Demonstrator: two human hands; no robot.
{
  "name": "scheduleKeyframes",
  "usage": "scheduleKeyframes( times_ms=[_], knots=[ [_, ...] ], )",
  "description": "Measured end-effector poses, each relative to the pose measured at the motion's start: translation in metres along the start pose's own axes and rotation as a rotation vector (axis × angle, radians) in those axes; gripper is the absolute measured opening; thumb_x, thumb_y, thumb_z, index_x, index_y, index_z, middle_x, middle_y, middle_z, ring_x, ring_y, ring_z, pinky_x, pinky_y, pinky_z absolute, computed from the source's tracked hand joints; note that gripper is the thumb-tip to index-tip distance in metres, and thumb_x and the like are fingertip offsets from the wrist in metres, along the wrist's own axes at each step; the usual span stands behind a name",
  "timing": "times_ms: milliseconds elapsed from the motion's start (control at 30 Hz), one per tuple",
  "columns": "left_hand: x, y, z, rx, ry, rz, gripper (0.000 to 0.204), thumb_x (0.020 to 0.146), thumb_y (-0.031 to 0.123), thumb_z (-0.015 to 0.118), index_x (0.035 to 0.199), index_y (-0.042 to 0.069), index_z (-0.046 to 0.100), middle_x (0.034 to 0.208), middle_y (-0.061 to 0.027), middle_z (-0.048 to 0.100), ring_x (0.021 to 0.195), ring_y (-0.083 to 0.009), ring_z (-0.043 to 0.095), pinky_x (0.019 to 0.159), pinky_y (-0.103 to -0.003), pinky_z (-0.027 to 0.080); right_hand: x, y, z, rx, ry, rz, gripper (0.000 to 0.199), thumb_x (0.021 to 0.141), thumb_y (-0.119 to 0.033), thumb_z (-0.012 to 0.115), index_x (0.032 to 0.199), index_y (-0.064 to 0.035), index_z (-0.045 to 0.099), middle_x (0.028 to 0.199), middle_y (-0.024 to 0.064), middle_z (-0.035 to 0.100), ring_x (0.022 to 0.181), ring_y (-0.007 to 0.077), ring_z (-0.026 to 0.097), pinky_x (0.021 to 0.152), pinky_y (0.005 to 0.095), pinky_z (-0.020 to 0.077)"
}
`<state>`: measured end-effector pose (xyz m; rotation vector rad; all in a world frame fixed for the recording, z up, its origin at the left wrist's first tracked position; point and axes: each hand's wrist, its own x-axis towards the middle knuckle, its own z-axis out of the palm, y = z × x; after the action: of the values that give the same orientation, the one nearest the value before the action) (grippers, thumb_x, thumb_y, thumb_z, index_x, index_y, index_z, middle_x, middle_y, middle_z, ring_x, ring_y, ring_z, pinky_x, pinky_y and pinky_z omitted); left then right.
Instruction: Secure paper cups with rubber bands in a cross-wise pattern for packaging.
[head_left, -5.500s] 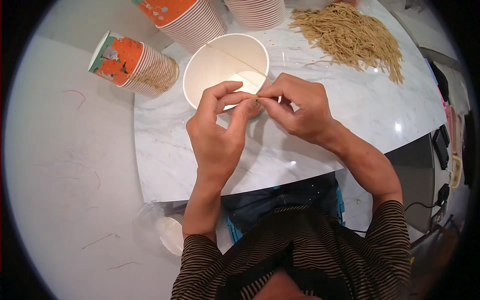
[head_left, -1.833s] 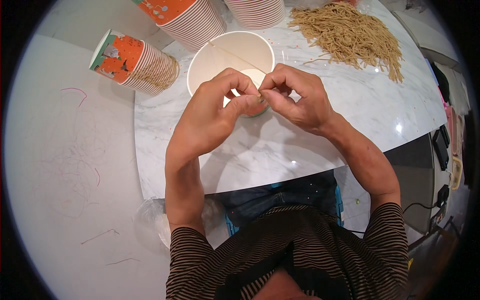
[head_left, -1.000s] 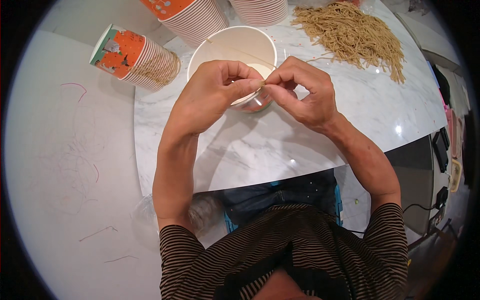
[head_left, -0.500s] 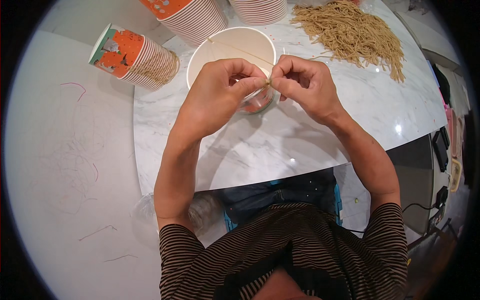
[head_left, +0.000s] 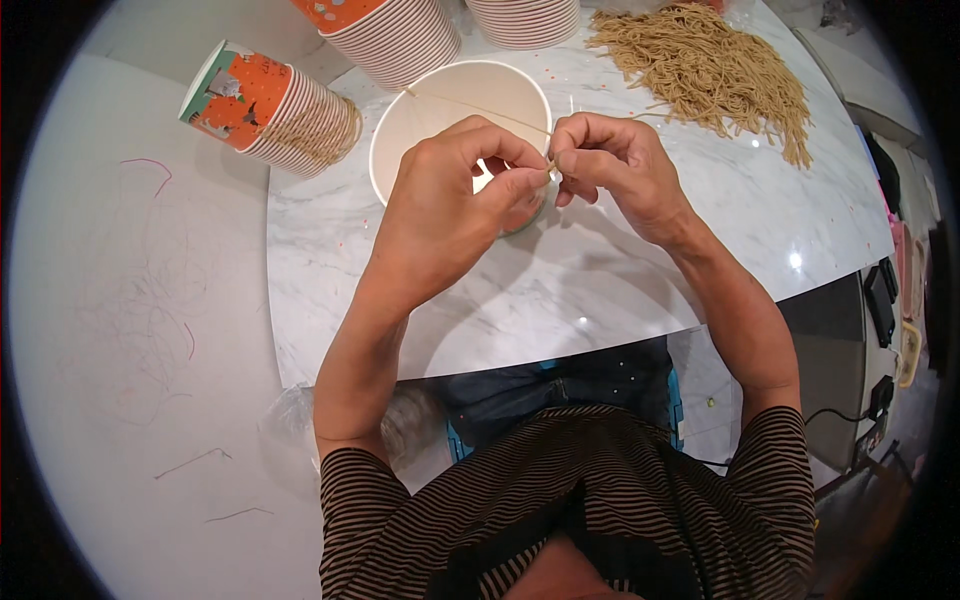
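Note:
My left hand (head_left: 440, 205) and my right hand (head_left: 625, 175) meet fingertip to fingertip over the right side of a large paper bucket (head_left: 393, 135), white inside. Both are closed in a pinch on a thin tan cord (head_left: 470, 107). From the bucket's far left rim the cord runs across the opening to my right fingers. Between the fingertips sits a small bit of the cord; whether it is knotted I cannot make out. My hands hide the near part of the bucket, apart from a patch of its printed outer wall.
A heap of loose tan cords (head_left: 700, 70) lies at the far right of the marble-patterned table (head_left: 620, 290). Stacked orange paper buckets (head_left: 390, 45) stand at the back, beside another stack (head_left: 525, 22). On the left, a stack lies tilted (head_left: 265, 105), tan cords along its rims.
Both hands have shifted slightly to the right, still pinching the cord. The bucket has tilted or moved a little, and its far rim sits lower in view.

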<state>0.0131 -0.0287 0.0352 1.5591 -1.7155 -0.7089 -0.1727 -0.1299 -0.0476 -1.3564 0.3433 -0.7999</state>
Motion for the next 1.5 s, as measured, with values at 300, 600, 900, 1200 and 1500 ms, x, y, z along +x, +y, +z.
scheduleKeyframes(
  times_ms=[300, 600, 900, 1200, 1500],
  knots=[
    [-0.001, 0.005, 0.000, -0.195, 0.027, -0.192, 0.016, 0.093, 0.010, 0.070, 0.097, -0.005, 0.072, 0.084, -0.0048, 0.072, 0.076, -0.0083, 0.066, 0.066, -0.026, 0.055, 0.000, 0.001, 0.002, 0.179, -0.023, -0.023, 0.033, 0.110, -0.028, 0.055, 0.107, 0.0006, 0.069, 0.086, 0.0023, 0.067, 0.070, 0.0080, 0.059, 0.067, 0.0255, 0.0529],
    [-0.002, 0.004, 0.002, -0.132, 0.056, -0.180, 0.017, 0.094, 0.012, 0.069, 0.097, -0.004, 0.072, 0.079, -0.0044, 0.071, 0.074, -0.0083, 0.065, 0.066, -0.025, 0.053, -0.002, -0.003, 0.012, -0.033, 0.058, -0.093, 0.026, 0.108, -0.023, 0.063, 0.110, 0.0025, 0.069, 0.088, 0.0023, 0.069, 0.073, 0.0073, 0.063, 0.070, 0.0249, 0.0559],
    [-0.002, -0.002, 0.002, -0.084, 0.083, -0.132, 0.016, 0.094, 0.012, 0.071, 0.096, -0.003, 0.073, 0.081, -0.0039, 0.073, 0.076, -0.0082, 0.064, 0.069, -0.026, 0.052, -0.004, -0.005, 0.010, -0.142, 0.063, -0.068, 0.021, 0.103, -0.019, 0.070, 0.104, 0.0015, 0.073, 0.088, 0.0014, 0.071, 0.076, 0.0067, 0.064, 0.069, 0.0243, 0.0552],
    [-0.003, -0.008, 0.000, -0.159, 0.055, -0.098, 0.015, 0.097, 0.006, 0.070, 0.109, -0.003, 0.071, 0.092, -0.0014, 0.071, 0.084, -0.0081, 0.063, 0.078, -0.025, 0.053, -0.002, -0.003, 0.006, -0.201, 0.074, -0.118, 0.019, 0.100, -0.018, 0.071, 0.101, 0.0010, 0.074, 0.083, -0.0003, 0.070, 0.073, 0.0057, 0.062, 0.067, 0.0233, 0.0518],
    [-0.005, -0.004, -0.004, -0.110, 0.065, -0.052, 0.020, 0.095, 0.004, 0.069, 0.114, -0.003, 0.070, 0.088, -0.0026, 0.070, 0.085, -0.0103, 0.064, 0.082, -0.028, 0.052, -0.001, -0.008, 0.002, -0.336, 0.036, -0.167, 0.015, 0.098, -0.015, 0.072, 0.095, -0.0005, 0.075, 0.080, -0.0018, 0.070, 0.071, 0.0041, 0.057, 0.064, 0.0229, 0.0472]
  ],
)
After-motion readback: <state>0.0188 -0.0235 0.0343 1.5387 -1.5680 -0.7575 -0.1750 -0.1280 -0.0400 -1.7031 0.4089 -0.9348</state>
